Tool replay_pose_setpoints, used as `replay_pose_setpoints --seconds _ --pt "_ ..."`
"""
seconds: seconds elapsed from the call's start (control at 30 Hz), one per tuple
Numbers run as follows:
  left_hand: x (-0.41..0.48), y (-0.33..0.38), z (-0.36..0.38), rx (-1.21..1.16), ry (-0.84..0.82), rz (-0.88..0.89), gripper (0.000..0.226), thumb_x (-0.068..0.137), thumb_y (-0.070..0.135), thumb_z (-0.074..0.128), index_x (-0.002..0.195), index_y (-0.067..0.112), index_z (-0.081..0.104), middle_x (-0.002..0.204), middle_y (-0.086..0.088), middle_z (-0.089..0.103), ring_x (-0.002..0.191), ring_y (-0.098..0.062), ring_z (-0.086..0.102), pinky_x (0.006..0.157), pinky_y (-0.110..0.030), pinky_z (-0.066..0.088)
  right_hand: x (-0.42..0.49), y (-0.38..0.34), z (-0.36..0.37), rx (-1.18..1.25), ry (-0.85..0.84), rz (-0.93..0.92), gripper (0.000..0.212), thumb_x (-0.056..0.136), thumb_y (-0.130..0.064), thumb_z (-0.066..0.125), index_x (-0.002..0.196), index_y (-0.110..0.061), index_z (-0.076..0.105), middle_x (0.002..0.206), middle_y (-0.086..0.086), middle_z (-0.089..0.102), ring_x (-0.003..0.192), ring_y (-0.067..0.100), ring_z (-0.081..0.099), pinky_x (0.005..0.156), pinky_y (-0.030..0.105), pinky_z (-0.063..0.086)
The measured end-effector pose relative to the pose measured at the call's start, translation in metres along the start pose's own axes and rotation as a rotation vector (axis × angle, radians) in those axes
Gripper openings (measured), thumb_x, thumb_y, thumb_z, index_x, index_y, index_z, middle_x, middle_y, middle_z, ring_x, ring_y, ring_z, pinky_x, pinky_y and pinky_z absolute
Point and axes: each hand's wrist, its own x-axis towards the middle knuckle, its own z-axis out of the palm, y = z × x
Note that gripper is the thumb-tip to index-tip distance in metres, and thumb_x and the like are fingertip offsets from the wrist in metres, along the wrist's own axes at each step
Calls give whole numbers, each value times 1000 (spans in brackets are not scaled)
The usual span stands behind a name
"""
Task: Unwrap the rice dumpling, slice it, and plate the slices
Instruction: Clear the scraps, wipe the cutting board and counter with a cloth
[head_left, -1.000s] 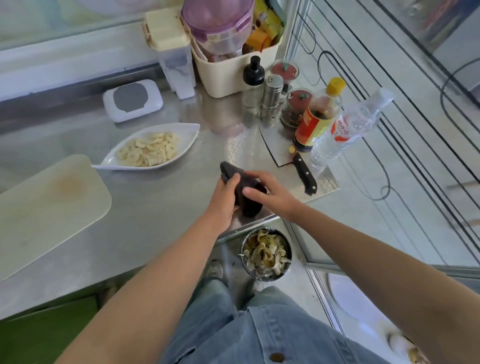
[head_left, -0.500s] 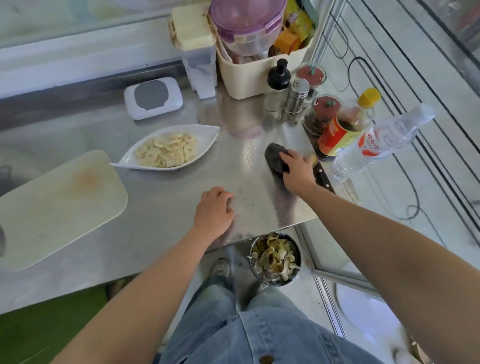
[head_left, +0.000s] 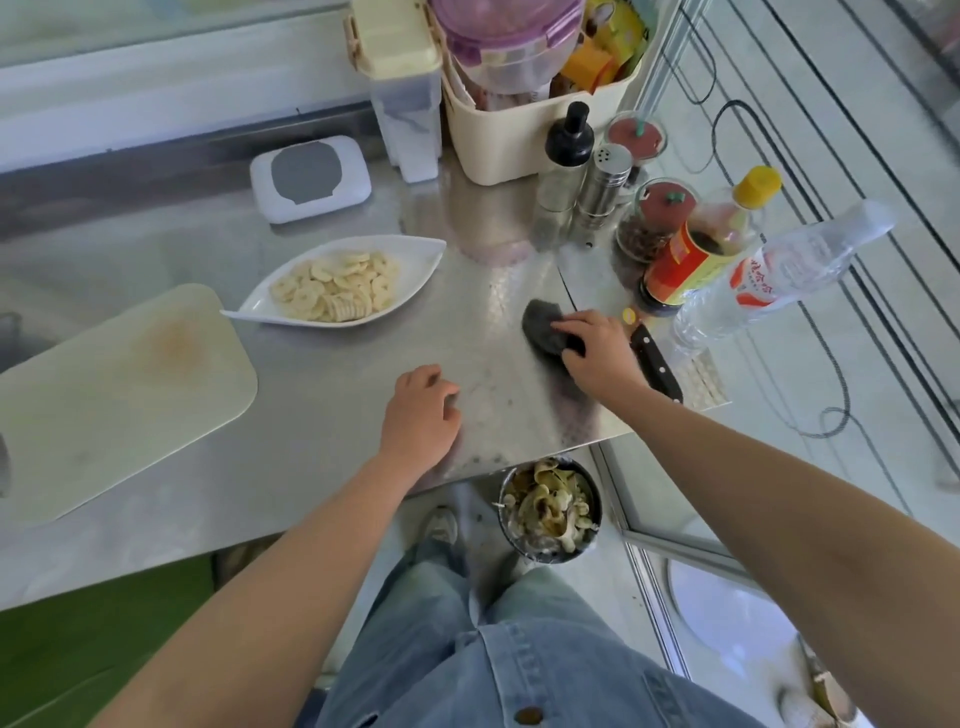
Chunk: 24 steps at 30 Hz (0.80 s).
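A white leaf-shaped plate (head_left: 415, 260) holding several pale slices (head_left: 332, 288) stands at the back of the steel table (head_left: 322, 395). A pale cutting board (head_left: 114, 395) lies bare at the left. My right hand (head_left: 597, 353) grips a dark grey cloth (head_left: 543, 327) against the table top near the right edge. Just right of that hand lies a black-handled knife (head_left: 657, 369), its blade hidden. My left hand (head_left: 421, 421) rests on the table near the front edge, fingers loosely curled, holding nothing. No wrapped dumpling is in view.
Sauce bottle (head_left: 696, 254), water bottle (head_left: 779, 270), shakers and jars crowd the back right corner beside a beige basket (head_left: 519, 140). A white wipes box (head_left: 310, 179) sits at the back. A metal bin (head_left: 550, 512) full of scraps stands on the floor below the front edge.
A second ago both hands held the cloth near the front edge. My right hand has carried it back and right beside the knife; my left hand let go and settled on the table.
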Motion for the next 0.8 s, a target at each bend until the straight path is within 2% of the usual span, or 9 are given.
replay_pose_setpoints --seconds 0.1,0.2,0.27,0.33,0.4,0.47,0.6,0.7,0.8 --pt "-5 -1 3 19 32 -15 32 92 18 52 123 18 61 146 -6 38 135 -25 28 108 -36 30 -14 -1 -12 150 148 -33 30 78 -2 54 97 -16 73 103 3 66 104 23 54 91 31 42" --pt "-14 -2 4 60 68 -47 34 90 17 53 123 20 61 144 -8 39 133 -27 30 105 -38 34 -28 9 -23 133 297 100 36 81 -1 53 112 -13 68 115 3 57 111 21 45 94 23 33" --pt "-23 -1 7 105 76 -74 37 89 18 53 125 20 59 142 -10 40 131 -29 32 104 -39 36 -47 17 -15 44 279 141 42 82 -1 53 122 -10 63 123 9 53 116 27 43 98 28 34" --pt "-32 -1 10 124 67 -104 40 89 19 53 130 19 56 142 -11 38 130 -31 31 104 -40 37 -68 16 6 -14 188 82 43 82 -1 54 123 -8 62 123 12 53 114 32 44 100 37 36" --pt "-39 -1 14 118 53 -112 44 90 20 52 134 19 52 143 -12 36 130 -32 30 104 -41 36 -82 9 20 66 64 -1 41 82 0 53 121 -7 64 120 12 54 112 30 47 99 38 40" --pt "-45 -1 15 122 41 -110 45 90 20 51 135 20 51 143 -13 35 130 -32 29 104 -42 35 -85 2 13 184 38 -11 38 83 0 52 117 -8 66 115 10 55 108 25 50 97 36 43" --pt "-56 -5 19 156 62 -150 47 90 23 52 136 23 47 142 -13 34 129 -34 30 103 -43 36 -87 17 -6 162 332 205 42 84 -3 50 123 -10 61 117 9 51 110 26 47 102 37 40" --pt "-64 -9 23 182 20 -192 52 92 26 50 143 24 37 152 -15 24 137 -36 23 110 -46 31 -106 19 12 16 215 299 46 87 -3 51 133 -4 52 126 15 44 115 33 41 104 40 38" --pt "-68 -15 24 163 -9 -171 55 95 25 47 147 22 30 159 -13 13 143 -36 14 115 -46 24 -119 -13 38 94 68 141 44 88 -4 52 132 -4 53 126 12 45 114 27 42 105 35 36"
